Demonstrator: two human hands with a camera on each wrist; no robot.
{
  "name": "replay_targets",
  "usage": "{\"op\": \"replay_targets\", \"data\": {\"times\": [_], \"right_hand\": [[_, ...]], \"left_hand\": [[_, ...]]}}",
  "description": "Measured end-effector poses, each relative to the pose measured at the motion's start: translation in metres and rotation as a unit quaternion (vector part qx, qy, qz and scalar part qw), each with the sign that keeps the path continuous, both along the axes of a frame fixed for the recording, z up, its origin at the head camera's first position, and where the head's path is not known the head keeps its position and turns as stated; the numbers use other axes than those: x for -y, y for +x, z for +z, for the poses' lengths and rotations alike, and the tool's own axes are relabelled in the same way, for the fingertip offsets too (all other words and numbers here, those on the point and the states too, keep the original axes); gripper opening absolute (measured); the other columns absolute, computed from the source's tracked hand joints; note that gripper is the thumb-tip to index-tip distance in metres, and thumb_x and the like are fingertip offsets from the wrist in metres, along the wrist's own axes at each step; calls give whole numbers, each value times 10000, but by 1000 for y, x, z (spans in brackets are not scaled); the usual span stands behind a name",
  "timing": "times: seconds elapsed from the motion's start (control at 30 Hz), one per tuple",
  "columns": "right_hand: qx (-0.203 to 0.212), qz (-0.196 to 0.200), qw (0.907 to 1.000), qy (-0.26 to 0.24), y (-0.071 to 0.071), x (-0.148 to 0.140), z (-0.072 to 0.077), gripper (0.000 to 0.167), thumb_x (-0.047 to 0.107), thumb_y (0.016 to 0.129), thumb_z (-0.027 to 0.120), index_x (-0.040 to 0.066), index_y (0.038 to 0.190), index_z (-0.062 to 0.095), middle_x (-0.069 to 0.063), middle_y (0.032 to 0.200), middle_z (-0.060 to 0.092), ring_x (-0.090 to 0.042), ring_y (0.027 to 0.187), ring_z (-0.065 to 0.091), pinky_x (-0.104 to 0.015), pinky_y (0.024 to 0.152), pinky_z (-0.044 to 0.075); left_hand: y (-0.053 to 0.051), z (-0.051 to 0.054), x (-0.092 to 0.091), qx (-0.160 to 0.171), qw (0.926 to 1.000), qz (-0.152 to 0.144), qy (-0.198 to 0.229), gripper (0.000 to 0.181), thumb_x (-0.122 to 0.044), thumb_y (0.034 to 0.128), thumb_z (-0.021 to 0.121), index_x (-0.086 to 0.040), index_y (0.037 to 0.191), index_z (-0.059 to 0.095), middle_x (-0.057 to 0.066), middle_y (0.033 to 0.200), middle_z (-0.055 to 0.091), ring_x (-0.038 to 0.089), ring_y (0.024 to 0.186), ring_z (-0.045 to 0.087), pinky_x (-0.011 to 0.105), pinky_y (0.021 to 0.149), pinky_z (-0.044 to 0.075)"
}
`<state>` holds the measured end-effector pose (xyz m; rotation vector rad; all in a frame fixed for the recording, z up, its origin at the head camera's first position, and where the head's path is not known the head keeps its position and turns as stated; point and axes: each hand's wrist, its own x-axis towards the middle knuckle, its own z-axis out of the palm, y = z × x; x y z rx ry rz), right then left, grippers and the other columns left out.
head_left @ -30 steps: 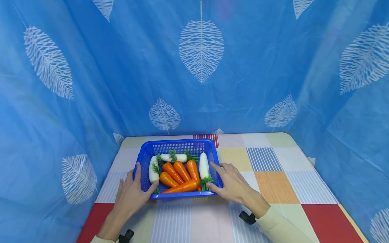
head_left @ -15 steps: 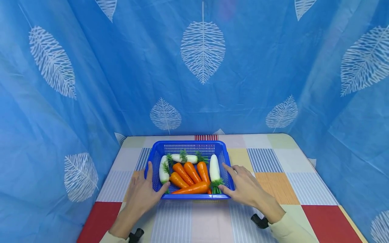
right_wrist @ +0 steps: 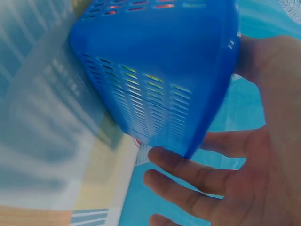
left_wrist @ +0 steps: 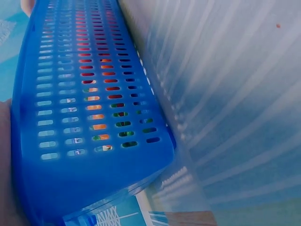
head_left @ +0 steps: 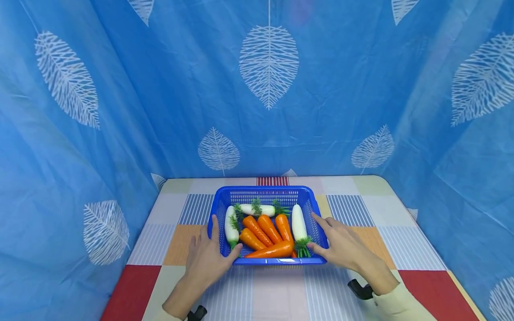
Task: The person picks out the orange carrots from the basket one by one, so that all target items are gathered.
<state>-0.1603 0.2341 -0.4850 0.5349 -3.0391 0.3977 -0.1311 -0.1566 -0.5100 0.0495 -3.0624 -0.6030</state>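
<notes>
A blue plastic basket with slotted walls stands near the middle of the table. Several orange carrots lie in it, along with three white radishes with green tops. At its near left corner, my left hand grips the rim, thumb over the front edge and forefinger along the side. My right hand holds the near right corner the same way. In the right wrist view, the fingers of that hand spread beside the basket wall. Only a sliver of the left hand appears in the left wrist view.
A patchwork-patterned cloth covers the table. Blue curtains with white leaf prints hang behind and at both sides. Dark wrist-camera mounts show under the wrists.
Both hands have moved to the right together, and the basket with its carrots and radishes has travelled with them. The hold on the rim looks unchanged.
</notes>
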Motion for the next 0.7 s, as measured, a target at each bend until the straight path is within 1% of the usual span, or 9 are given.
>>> {"op": "replay_targets", "data": {"times": [0.07,0.13,0.27,0.37,0.4,0.47,0.53,0.67,0.7], "right_hand": [[-63,60,9999,71,-2,0,3,941,602,1009,867,83,1731,556,-314,1500,725,-504,1288,762,-703,1076,666],[-203,118,9996,170,-5,2,9,912,570,1008,881,86,1718,575,-318,1525,713,-541,1323,744,-739,1118,632],[-414,239,9984,308,-17,13,22,830,493,1018,895,92,1688,614,-320,1635,640,-598,1436,671,-802,1173,570],[-318,411,9982,287,-29,27,31,781,461,1031,893,102,1674,632,-302,1663,620,-569,1452,666,-768,1138,614],[-209,519,9982,223,-34,32,34,769,448,1038,889,100,1674,633,-295,1654,628,-549,1444,674,-741,1127,632],[162,727,9972,95,-44,44,39,754,422,1055,878,107,1689,618,-282,1638,639,-518,1433,680,-703,1114,654],[602,978,9934,-29,-55,58,41,741,401,1076,856,104,1704,599,-273,1637,643,-501,1451,673,-691,1158,634],[1475,1428,9783,-276,-76,82,36,737,344,1095,834,64,1720,561,-261,1672,641,-481,1516,643,-696,1281,543],[1655,1519,9738,-348,-81,88,33,736,328,1092,837,48,1715,561,-255,1664,654,-470,1508,652,-687,1283,545]], "left_hand": [[2,0,0,56,10000,26,60,1232,-734,1022,742,-33,1865,181,400,1776,422,622,1558,559,839,1373,315],[1,0,-1,90,9999,26,107,1233,-729,1021,745,-48,1871,167,394,1796,397,631,1578,534,846,1373,308],[-3,0,2,196,9996,-8,219,1224,-721,1032,740,-76,1880,137,372,1852,329,647,1627,479,848,1384,281],[-8,1,6,219,9993,-67,304,1210,-706,1043,739,-76,1880,134,359,1878,291,644,1646,461,845,1386,280],[-10,1,6,220,9992,-89,332,1205,-702,1046,739,-75,1880,136,354,1886,277,647,1647,460,847,1383,283],[-14,2,7,211,9991,-126,335,1200,-700,1047,736,-73,1879,140,345,1896,260,648,1641,469,848,1374,304],[-19,3,7,217,9991,-150,334,1199,-705,1045,730,-74,1879,141,334,1909,234,654,1635,473,847,1366,321],[-24,3,7,203,9992,-197,289,1201,-718,1044,717,-69,1877,144,326,1913,229,651,1622,493,836,1352,360],[-24,2,7,205,9992,-205,288,1199,-719,1046,713,-71,1878,141,322,1915,226,645,1629,489,830,1356,362]]}}
